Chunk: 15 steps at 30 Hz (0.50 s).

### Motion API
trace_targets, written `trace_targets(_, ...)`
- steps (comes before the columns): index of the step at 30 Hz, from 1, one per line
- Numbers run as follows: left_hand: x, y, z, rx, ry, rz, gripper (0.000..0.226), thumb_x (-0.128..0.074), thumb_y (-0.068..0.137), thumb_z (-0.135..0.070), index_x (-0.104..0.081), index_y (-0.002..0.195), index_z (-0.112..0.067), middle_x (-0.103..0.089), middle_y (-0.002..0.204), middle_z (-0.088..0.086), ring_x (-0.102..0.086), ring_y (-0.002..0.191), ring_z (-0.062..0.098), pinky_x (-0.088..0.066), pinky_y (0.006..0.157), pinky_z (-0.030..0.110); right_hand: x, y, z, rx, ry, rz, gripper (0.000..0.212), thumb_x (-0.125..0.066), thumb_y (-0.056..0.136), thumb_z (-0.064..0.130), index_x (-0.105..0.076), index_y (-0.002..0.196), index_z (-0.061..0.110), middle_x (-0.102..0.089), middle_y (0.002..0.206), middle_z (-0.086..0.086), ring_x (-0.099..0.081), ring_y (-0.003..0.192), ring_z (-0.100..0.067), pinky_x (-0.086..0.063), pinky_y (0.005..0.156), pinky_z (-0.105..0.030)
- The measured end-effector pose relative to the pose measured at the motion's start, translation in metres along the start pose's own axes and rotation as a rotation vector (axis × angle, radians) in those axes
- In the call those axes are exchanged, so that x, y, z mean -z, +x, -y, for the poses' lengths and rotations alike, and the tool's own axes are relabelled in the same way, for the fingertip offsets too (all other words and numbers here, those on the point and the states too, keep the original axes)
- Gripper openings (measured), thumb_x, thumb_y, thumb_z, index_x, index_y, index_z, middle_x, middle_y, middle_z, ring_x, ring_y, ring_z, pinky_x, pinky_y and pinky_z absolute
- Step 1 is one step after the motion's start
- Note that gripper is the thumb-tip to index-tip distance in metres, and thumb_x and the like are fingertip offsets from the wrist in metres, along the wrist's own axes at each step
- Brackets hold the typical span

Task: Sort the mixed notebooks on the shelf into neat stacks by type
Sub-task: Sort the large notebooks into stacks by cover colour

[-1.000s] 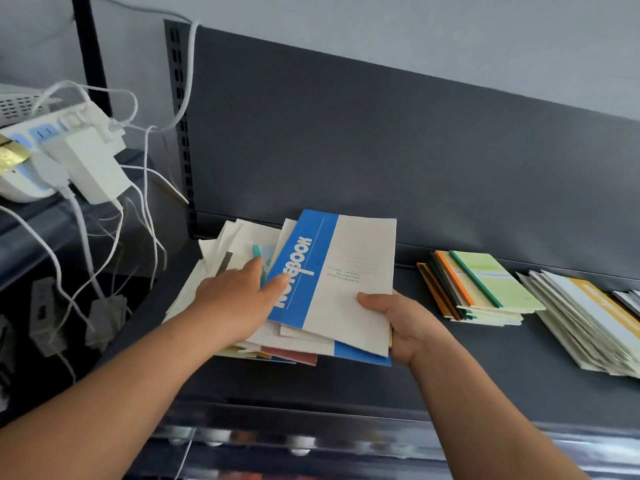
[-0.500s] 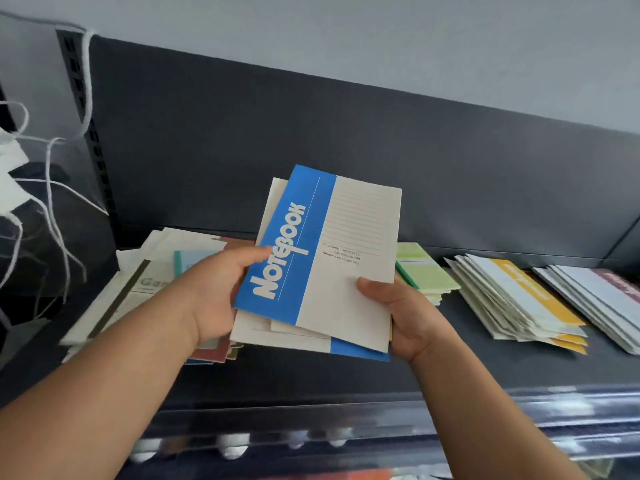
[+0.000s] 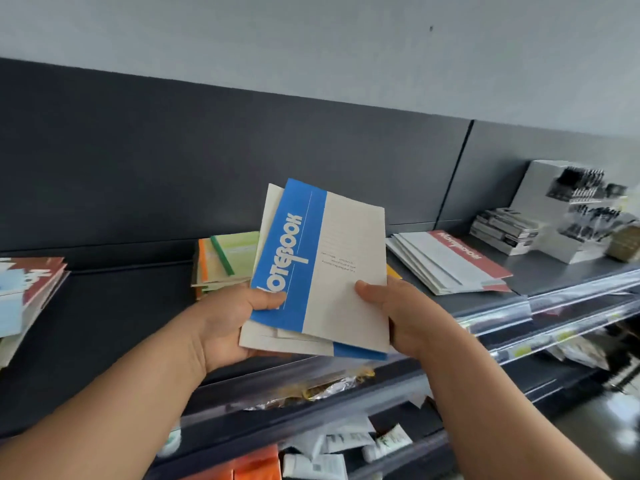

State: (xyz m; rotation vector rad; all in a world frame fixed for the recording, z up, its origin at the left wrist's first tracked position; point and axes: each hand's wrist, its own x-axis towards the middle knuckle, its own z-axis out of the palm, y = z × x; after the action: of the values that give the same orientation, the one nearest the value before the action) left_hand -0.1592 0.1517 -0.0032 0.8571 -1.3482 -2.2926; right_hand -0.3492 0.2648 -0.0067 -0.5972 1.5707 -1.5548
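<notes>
Lowest in view, below the forearms, the lower shelves hold white tubes (image 3: 349,443), orange packs (image 3: 258,462) and crumpled foil packets (image 3: 322,389) behind clear front rails.

Above them, both hands hold a small bundle of notebooks (image 3: 341,271) in the air, in front of the top shelf (image 3: 131,306) and not touching it. The left hand (image 3: 227,318) grips the bundle's lower left corner, with its thumb pressed on the blue band of the top cover and its fingers curled underneath. The right hand (image 3: 401,306) grips the right edge, thumb on the pale part of the cover, fingers hidden behind. The top notebook is pale with a blue band that reads "NOTEBOOK", and it is tilted a little. Two or three more notebooks of the same kind are fanned out beneath it; the exact count cannot be told.

On the shelf behind the bundle lies a green stack (image 3: 230,256) with orange edges, partly covered by the held notebooks. At the far left edge a loose pile (image 3: 33,289) with red and pale blue covers is cut off by the frame. To the right of the bundle, a red stack (image 3: 450,263) of pale notebooks with red bands is spread like steps. A yellow corner (image 3: 393,271) shows just beside the right thumb.

Further right stand small black-and-white boxes (image 3: 505,228) and a blurred display box (image 3: 571,209). Behind everything are the dark back panel (image 3: 207,150) and the grey wall (image 3: 311,46).
</notes>
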Motion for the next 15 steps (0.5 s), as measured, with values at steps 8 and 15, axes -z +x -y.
trace_targets(8, -0.103, 0.063, 0.015, -0.013, -0.173, 0.167, 0.037, -0.052, 0.076, -0.001, -0.06, 0.112, -0.007, -0.073, 0.098, 0.017, -0.072, 0.077, 0.03, -0.059, 0.061, 0.05, 0.106, 0.022, 0.016, 0.064, 0.01, -0.34, 0.015, -0.068, 0.089, 0.015, -0.058, 0.099, 0.014, -0.067, 0.098, -0.009, -0.065, 0.083, -0.027, -0.053, 0.062, -0.034)
trace_targets(15, -0.135, 0.151, 0.014, -0.021, -0.288, 0.429, 0.085, -0.072, 0.042, 0.004, -0.057, 0.126, -0.004, -0.058, 0.129, 0.024, -0.059, 0.113, 0.042, -0.048, 0.093, 0.058, 0.163, 0.08, 0.029, 0.065, 0.215, -0.493, 0.014, -0.067, 0.09, 0.017, -0.056, 0.098, 0.017, -0.066, 0.105, -0.008, -0.064, 0.089, -0.029, -0.056, 0.074, -0.043)
